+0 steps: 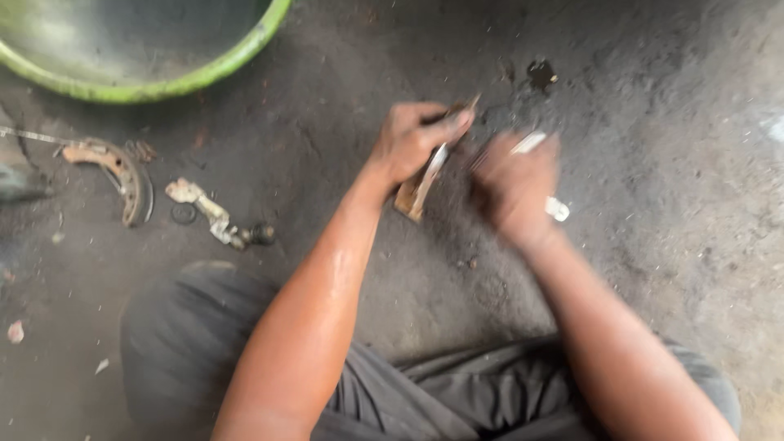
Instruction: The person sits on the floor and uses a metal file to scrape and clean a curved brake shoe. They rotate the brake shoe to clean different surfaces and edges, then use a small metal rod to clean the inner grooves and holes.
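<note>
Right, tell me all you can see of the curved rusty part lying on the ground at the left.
The curved part is an arc-shaped metal piece, like a brake shoe, rusty orange-brown with a paler worn face and small holes along its band. It lies flat on the dark, gritty floor, left of a pale lever-like metal piece and below the green basin. Neither hand touches it. The blur hides finer detail.

I see both forearms reaching far from my lap, hands close together: left hand (412, 143) clenched, fingers curled; right hand (516, 186) blurred, fist-like, wrist bent.
</note>
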